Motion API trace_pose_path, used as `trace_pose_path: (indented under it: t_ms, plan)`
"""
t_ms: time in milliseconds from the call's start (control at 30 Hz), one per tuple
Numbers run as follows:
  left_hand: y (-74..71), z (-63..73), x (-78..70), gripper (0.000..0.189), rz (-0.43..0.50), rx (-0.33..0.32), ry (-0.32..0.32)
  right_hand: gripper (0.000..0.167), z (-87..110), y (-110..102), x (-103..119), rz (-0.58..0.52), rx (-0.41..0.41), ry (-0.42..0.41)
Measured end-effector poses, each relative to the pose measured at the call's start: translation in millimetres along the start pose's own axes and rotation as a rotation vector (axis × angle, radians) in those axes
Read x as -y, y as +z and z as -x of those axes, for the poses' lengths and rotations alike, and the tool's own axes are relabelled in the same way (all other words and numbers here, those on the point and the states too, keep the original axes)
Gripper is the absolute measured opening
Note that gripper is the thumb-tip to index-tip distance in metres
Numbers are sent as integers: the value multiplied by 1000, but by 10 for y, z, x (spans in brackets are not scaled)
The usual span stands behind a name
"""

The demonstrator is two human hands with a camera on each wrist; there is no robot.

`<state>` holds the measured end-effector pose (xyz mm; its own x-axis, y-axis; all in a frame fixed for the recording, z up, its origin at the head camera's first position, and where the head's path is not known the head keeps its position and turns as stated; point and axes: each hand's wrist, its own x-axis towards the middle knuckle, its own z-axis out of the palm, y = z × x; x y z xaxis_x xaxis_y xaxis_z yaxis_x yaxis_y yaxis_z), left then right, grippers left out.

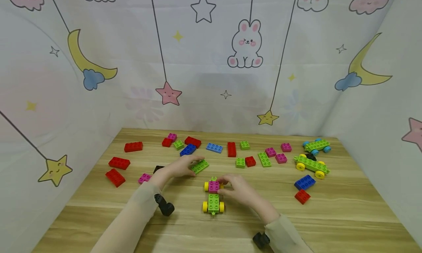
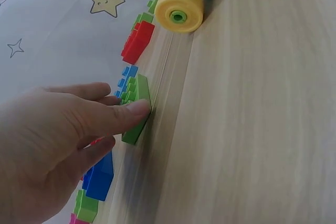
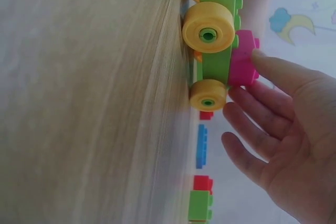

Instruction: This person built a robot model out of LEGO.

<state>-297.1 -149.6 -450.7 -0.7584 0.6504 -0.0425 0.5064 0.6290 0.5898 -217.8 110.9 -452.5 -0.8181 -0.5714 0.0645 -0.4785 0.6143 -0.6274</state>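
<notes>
My left hand (image 1: 179, 166) pinches a long green building brick (image 1: 200, 167) between thumb and fingers; in the left wrist view the thumb lies along the side of this brick (image 2: 137, 111). Nearer to me, a green toy car base (image 1: 213, 203) with yellow wheels stands on the table, studs up. A pink brick (image 1: 213, 186) sits on the far end of the car base. My right hand (image 1: 240, 190) has its thumb and index finger on that pink brick (image 3: 242, 59), while the other fingers spread loosely beside it.
Loose red, blue, green and pink bricks lie across the back of the wooden table (image 1: 184, 227). At right stand a green car base with yellow wheels (image 1: 312, 165) and one with blue wheels (image 1: 316, 146). Red bricks (image 1: 115, 177) lie at left. A patterned curtain (image 1: 211, 110) encloses the back.
</notes>
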Motion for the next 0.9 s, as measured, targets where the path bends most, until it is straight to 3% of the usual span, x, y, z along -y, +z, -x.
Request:
trace_pose_path:
  t_ms: [900]
  plan:
    - [53,-74,-32,74,-14,4,-67,33,-1,-12,4,-8,11,27]
